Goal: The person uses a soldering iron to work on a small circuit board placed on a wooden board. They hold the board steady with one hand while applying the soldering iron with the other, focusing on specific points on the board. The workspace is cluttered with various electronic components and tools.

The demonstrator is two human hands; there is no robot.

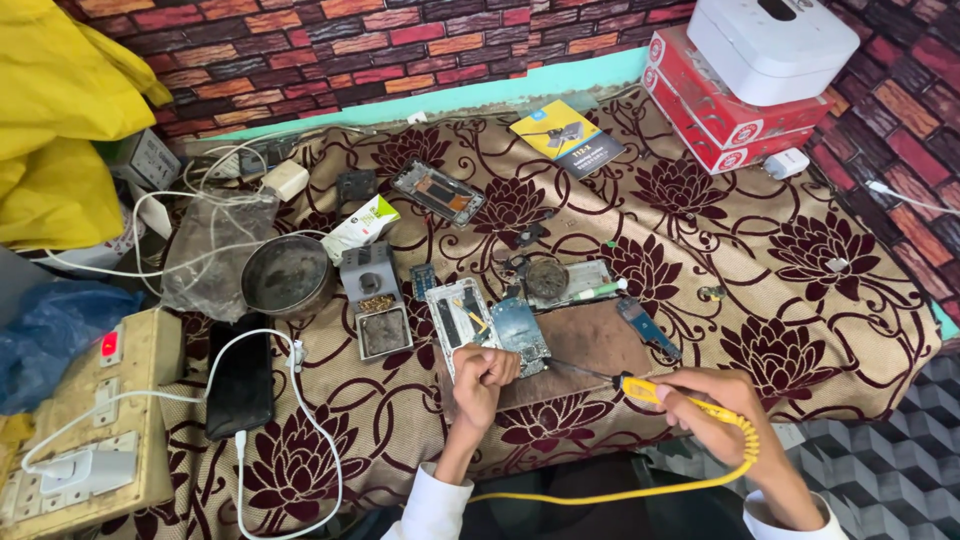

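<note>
Far left, at nine o'clock, a beige power strip (90, 420) sits by the worktop's (800, 330) edge, its white cable (300, 440) looping round a black phone (240, 385) lying face down. Up at eleven o'clock a round metal bowl (287, 275) and a grey soldering stand (372, 300) wait just behind, close enough to reach without leaning.

Now centre: the left hand (483, 378) is curled shut, fingertips pressing down on the blue circuit board (522, 335), pinning it flat on the brown mat (590, 350) so it will not skate about. A white phone frame (458, 315) lies touching it on the nine o'clock side.

Moving right: the right hand (715, 405) is closed in a pen grip round the yellow soldering iron (660, 395), tip aimed toward nine o'clock at the board's lower edge. Whether the tip actually touches, I cannot tell; it is too thin here.

The coiled yellow cord (620, 490) trails to six o'clock, off the near edge, clear of the parts. Toward three o'clock the patterned cloth is open; at one o'clock red boxes (725, 115) are stacked well apart.
</note>
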